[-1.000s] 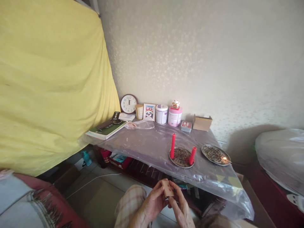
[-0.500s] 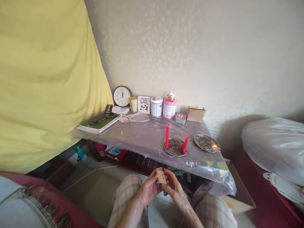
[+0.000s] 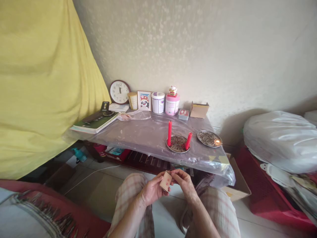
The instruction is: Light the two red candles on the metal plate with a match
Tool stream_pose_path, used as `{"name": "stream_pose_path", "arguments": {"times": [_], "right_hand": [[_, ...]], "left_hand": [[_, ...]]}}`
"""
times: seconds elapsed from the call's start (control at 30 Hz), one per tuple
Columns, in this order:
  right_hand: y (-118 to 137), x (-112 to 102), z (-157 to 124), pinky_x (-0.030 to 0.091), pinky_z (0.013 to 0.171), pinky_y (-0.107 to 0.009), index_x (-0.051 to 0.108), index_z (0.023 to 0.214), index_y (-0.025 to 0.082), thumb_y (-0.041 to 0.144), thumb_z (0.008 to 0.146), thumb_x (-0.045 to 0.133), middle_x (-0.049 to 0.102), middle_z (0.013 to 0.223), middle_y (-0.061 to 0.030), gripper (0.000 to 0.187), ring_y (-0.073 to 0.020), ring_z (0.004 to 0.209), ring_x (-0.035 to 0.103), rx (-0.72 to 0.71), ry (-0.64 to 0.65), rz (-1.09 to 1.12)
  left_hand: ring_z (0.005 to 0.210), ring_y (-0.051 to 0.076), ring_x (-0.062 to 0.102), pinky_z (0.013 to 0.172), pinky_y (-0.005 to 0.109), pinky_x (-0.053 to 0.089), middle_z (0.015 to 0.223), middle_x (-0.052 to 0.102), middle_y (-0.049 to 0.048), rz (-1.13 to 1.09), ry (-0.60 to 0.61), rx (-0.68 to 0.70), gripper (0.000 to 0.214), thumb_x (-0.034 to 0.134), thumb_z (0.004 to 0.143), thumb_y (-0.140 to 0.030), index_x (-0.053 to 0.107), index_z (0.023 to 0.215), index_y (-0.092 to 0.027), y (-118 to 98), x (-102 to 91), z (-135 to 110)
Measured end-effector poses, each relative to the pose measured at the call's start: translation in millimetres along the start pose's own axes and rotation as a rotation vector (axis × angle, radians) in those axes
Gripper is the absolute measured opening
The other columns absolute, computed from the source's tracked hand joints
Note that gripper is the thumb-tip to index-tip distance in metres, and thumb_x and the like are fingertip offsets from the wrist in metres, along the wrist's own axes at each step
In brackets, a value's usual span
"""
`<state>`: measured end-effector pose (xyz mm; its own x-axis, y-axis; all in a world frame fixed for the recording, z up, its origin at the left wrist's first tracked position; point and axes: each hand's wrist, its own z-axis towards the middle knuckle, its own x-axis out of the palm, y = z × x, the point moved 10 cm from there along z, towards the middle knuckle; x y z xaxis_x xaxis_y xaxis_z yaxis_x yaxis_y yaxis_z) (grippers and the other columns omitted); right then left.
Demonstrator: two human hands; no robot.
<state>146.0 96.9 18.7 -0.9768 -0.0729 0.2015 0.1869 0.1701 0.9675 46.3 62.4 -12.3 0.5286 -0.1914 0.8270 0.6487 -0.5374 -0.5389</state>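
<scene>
- A seated person's left hand (image 3: 151, 191) grips a small matchbox (image 3: 166, 180) between thumb and curled fingers, above the knees and just short of the table (image 3: 138, 137).
- The right hand (image 3: 182, 181) pinches the box's upper end with closed fingertips.
- On the plastic-covered table, two red candles (image 3: 169, 133) stand on a round tray (image 3: 177, 144).
- A small flame burns on a second tray (image 3: 209, 138) just beside it.
- A clock (image 3: 120, 92) leans on the wall.

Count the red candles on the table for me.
2. The taller candle stands at the left edge of the round metal dish; the shorter candle leans at its right edge. None seems hidden.
</scene>
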Motion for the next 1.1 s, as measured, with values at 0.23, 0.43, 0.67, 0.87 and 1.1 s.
{"name": "stream_pose_path", "arguments": {"times": [0.23, 0.43, 0.67, 0.87, 1.1], "right_hand": [[8, -14, 3, 0.048, 0.059, -0.027, 0.068, 0.07, 0.018, 0.066, 0.057, 0.082, 0.063, 0.06, 0.0014, 0.051, -0.0125, 0.056, 0.056, -0.061, -0.072, -0.088], [11, -12, 3, 0.047, 0.056, -0.028, 0.067, 0.073, 0.018, 0.066, 0.066, 0.073, 0.062, 0.06, 0.0002, 0.049, -0.0147, 0.055, 0.055, -0.14, -0.055, -0.26], [23, -5, -2, 0.047, 0.067, -0.031, 0.071, 0.079, 0.02, 0.042, 0.079, 0.06, 0.071, 0.078, -0.006, 0.024, -0.0202, 0.07, 0.062, -0.265, -0.034, -0.572], [23, 5, -7, 0.046, 0.066, -0.03, 0.069, 0.076, 0.022, 0.025, 0.075, 0.055, 0.071, 0.078, -0.0049, 0.015, -0.0198, 0.069, 0.062, -0.306, 0.047, -0.791], [18, 8, -6, 0.047, 0.066, -0.029, 0.069, 0.077, 0.021, 0.024, 0.082, 0.055, 0.071, 0.081, -0.005, 0.016, -0.0195, 0.072, 0.063, -0.322, 0.099, -0.93]], "left_hand": [[0.068, 0.019, 0.072, 0.059, 0.028, 0.049, 0.089, 0.077, 0.0122, 0.013, 0.012, -0.037, 0.035, 0.057, 0.089, -0.031, 0.059, 0.122, -0.018, 4, 0.9, -2], [0.063, 0.019, 0.068, 0.056, 0.029, 0.046, 0.086, 0.076, 0.0127, 0.007, -0.014, -0.062, 0.039, 0.052, 0.084, -0.028, 0.059, 0.12, -0.013, 3, 1.1, -2], [0.05, 0.014, 0.058, 0.049, 0.026, 0.035, 0.078, 0.074, 0.011, 0.028, -0.087, -0.073, 0.039, 0.049, 0.084, -0.031, 0.06, 0.116, -0.011, 5, -8.9, 2], [0.041, 0.011, 0.048, 0.045, 0.025, 0.024, 0.076, 0.074, 0.0106, 0.074, -0.129, -0.119, 0.043, 0.048, 0.081, -0.03, 0.059, 0.119, -0.012, 12, -17.2, 2], [0.04, 0.009, 0.043, 0.045, 0.025, 0.019, 0.074, 0.074, 0.0091, 0.138, -0.144, -0.14, 0.039, 0.05, 0.085, -0.032, 0.061, 0.118, -0.014, 15, -18.6, 0]]}}
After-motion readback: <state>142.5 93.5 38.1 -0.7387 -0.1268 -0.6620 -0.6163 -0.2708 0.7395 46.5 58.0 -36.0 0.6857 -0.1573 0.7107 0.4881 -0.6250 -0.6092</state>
